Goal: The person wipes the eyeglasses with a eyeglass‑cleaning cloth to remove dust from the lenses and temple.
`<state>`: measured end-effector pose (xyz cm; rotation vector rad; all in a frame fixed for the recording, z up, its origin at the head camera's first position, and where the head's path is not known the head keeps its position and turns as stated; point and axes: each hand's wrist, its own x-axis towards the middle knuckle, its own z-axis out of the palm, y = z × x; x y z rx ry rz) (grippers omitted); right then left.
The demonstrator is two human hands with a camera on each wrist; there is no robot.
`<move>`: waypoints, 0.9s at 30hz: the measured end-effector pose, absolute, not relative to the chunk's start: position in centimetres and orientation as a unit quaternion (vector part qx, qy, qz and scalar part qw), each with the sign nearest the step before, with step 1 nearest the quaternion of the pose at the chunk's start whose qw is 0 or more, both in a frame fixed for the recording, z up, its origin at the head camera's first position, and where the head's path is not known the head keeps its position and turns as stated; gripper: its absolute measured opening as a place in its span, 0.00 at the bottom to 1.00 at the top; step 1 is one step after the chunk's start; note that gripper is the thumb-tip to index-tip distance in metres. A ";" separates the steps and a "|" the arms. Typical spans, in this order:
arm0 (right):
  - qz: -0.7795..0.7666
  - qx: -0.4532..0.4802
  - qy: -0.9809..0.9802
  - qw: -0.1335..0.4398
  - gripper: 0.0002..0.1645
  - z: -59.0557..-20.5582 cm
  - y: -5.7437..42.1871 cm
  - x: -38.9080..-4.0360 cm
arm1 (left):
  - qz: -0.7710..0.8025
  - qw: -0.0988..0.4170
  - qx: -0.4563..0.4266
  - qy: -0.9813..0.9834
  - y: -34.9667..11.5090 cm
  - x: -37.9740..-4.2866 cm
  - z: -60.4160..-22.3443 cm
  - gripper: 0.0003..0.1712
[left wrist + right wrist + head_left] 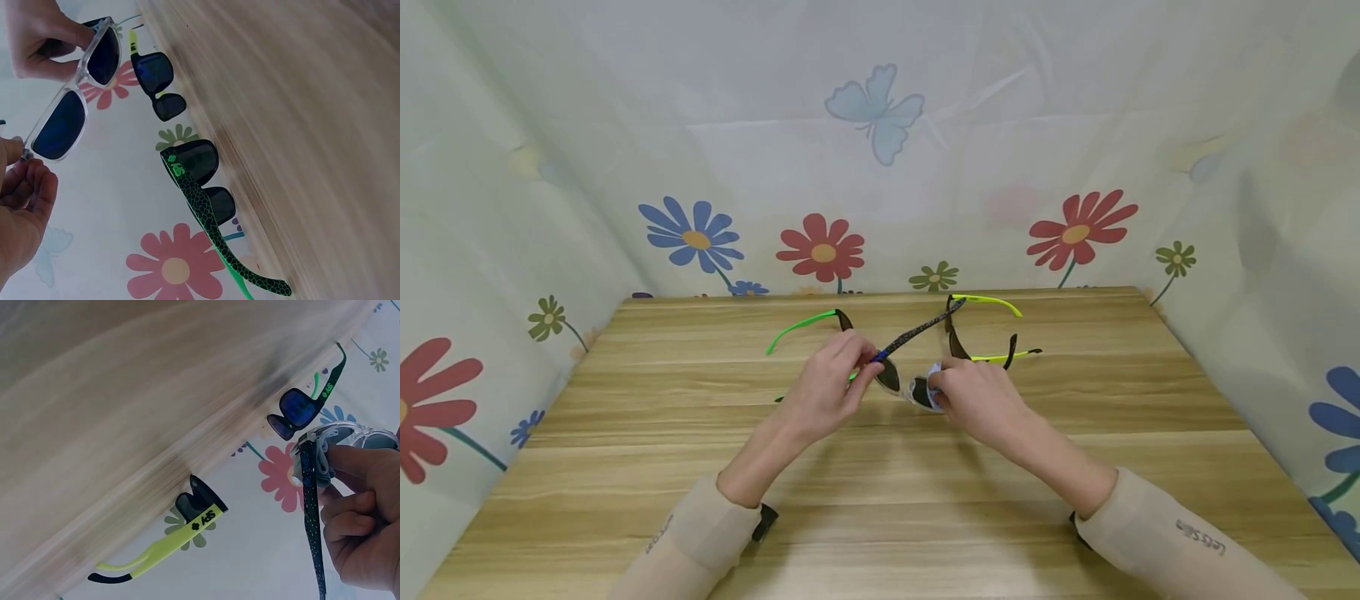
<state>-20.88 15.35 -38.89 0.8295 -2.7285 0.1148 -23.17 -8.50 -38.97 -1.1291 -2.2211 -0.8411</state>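
Observation:
My left hand (835, 379) pinches a pair of clear-framed sunglasses (904, 393) with dark lenses at the hinge of one speckled temple; that temple points away from me over the table. In the left wrist view, its thumb and fingertips meet at the frame's end. The right hand (981, 396) grips the other end through a pale blue cloth (325, 456), which is pressed around the lens on that side. In the right wrist view, the second speckled temple (310, 512) extends past the curled fingers. The sunglasses are held above the table.
On the wooden table (880, 517), black sunglasses with green temples (199, 164) lie behind my left hand. Black sunglasses with yellow temples (181, 540) lie behind the right one. A white flowered curtain (760, 150) encloses the table's back and sides.

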 end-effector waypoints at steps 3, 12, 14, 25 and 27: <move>0.049 0.290 -0.945 0.142 0.05 -38.9 15.4 -20.9 | -0.303 0.256 -0.419 -0.816 -8.4 -23.1 -38.9 0.06; 0.103 0.283 -0.946 0.123 0.04 -38.6 15.0 -20.9 | -0.291 0.262 -0.434 -0.811 -7.9 -23.0 -39.0 0.06; 0.108 0.279 -0.947 0.119 0.04 -38.5 15.0 -20.9 | -0.290 0.264 -0.435 -0.811 -7.9 -23.0 -39.0 0.06; 0.090 0.298 -0.941 0.133 0.05 -38.7 15.3 -20.9 | -0.294 0.262 -0.435 -0.810 -7.8 -23.2 -38.8 0.06; 0.079 0.306 -0.939 0.134 0.07 -38.7 15.5 -20.9 | -0.295 0.259 -0.434 -0.811 -7.9 -23.2 -38.8 0.06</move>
